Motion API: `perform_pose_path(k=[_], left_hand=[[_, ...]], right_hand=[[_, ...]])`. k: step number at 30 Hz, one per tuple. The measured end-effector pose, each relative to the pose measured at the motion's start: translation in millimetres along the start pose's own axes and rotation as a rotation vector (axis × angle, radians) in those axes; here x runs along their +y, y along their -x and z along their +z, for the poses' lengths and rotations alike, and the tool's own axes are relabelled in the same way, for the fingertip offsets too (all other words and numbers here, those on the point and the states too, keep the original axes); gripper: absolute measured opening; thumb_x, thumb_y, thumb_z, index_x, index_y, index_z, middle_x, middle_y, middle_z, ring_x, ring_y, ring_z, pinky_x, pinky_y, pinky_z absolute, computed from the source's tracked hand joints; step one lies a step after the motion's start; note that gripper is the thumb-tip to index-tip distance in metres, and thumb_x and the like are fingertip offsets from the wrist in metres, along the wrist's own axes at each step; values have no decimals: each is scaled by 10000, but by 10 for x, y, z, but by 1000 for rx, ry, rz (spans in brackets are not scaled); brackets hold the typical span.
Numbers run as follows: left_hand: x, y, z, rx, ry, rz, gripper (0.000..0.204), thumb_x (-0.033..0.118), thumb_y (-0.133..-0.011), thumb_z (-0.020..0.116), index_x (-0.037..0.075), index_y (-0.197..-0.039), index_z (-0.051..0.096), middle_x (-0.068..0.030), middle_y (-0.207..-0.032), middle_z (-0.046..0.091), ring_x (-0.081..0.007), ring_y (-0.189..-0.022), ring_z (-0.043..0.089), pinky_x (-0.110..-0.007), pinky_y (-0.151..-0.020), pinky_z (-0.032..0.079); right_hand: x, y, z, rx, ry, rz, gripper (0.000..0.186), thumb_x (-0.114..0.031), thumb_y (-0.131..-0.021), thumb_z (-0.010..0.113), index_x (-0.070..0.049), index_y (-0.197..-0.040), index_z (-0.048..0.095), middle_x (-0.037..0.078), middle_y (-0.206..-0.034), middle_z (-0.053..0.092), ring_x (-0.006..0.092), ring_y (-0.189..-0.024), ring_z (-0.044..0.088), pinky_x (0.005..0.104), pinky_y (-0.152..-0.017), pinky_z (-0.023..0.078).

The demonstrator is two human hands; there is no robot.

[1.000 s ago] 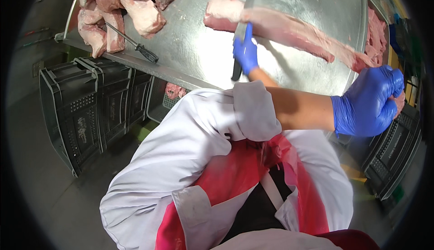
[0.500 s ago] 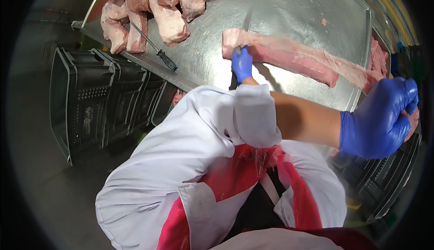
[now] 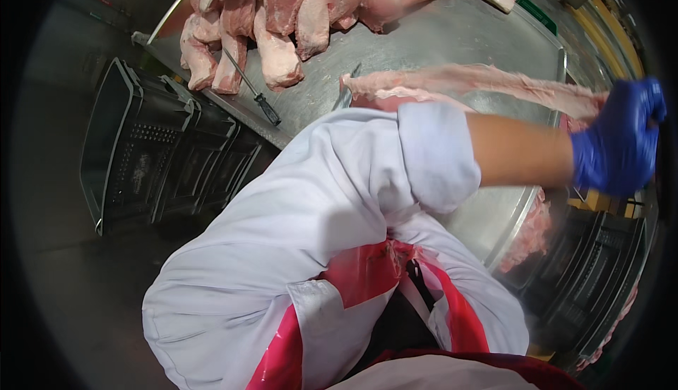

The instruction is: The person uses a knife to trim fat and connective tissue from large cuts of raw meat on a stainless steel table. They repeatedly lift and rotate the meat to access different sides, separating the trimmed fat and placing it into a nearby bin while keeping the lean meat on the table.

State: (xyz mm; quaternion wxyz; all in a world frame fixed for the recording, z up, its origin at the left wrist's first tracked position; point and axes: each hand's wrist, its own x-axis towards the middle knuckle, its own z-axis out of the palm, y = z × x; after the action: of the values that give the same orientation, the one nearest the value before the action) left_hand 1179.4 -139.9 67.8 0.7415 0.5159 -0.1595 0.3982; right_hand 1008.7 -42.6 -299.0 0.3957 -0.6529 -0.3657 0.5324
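Observation:
My left arm reaches across to the right. My left hand [image 3: 621, 139], in a blue glove, is closed in a fist at the end of a long pale strip of fat [image 3: 508, 79]. The strip stretches taut above the steel table [image 3: 318, 72]. Under its left end a pink length of meat [image 3: 395, 99] shows partly; my sleeve covers the rest. A knife blade [image 3: 345, 96] sticks out beside that left end. My right hand and the knife's handle are hidden behind my left sleeve.
Several large meat cuts [image 3: 279, 51] lie at the far left, with a black-handled sharpening steel [image 3: 267, 110] near them. Black crates [image 3: 152, 143] stand left of the table, and more crates [image 3: 593, 270] at the right. Meat trimmings [image 3: 530, 231] lie beyond the table's right edge.
My left fist has moved up and away, drawing the fat strip tighter and lifting it from the pink meat. My right hand, seen before on the knife, is now covered by my sleeve.

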Motion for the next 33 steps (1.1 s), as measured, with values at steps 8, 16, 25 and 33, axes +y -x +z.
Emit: perform_pose_path(k=[8, 16, 25, 33], left_hand=[[284, 33, -186, -60, -176, -107, 225, 142, -909, 568, 55, -1116, 572, -62, -1016, 622, -173, -850, 632, -345, -760, 528], [788, 549, -931, 105, -526, -235, 311, 155, -906, 614, 57, -1195, 554, -62, -1099, 607, -192, -919, 627, -363, -791, 532], [-314, 3964, -2288, -274, -1591, -938, 638, 227, -798, 719, 32, -1360, 490, -260, -1318, 545, -427, -1191, 556, -493, -1013, 457], [-1043, 4000, -2013, -374, -1909, -843, 107, 128, -830, 568, 66, -881, 638, -155, -832, 680, -362, -810, 659, -506, -789, 470]], right_hand=[[-77, 703, 52, -404, 142, -147, 820, -114, -907, 519, -198, -1595, 80, 130, -806, 630, 201, -617, 601, 356, -629, 540], [195, 1832, -1242, -696, 291, -295, 822, -99, -908, 490, -272, -1622, 120, 142, -807, 652, 222, -669, 637, 389, -729, 541], [1454, 3402, -2938, -325, 196, 135, 786, -78, -902, 519, -293, -1602, 234, 70, -718, 668, 126, -542, 595, 279, -572, 523], [1644, 2434, -2369, -194, 557, -72, 597, -297, -998, 487, -302, -1568, 308, 253, -1282, 624, 418, -1118, 643, 483, -951, 493]])
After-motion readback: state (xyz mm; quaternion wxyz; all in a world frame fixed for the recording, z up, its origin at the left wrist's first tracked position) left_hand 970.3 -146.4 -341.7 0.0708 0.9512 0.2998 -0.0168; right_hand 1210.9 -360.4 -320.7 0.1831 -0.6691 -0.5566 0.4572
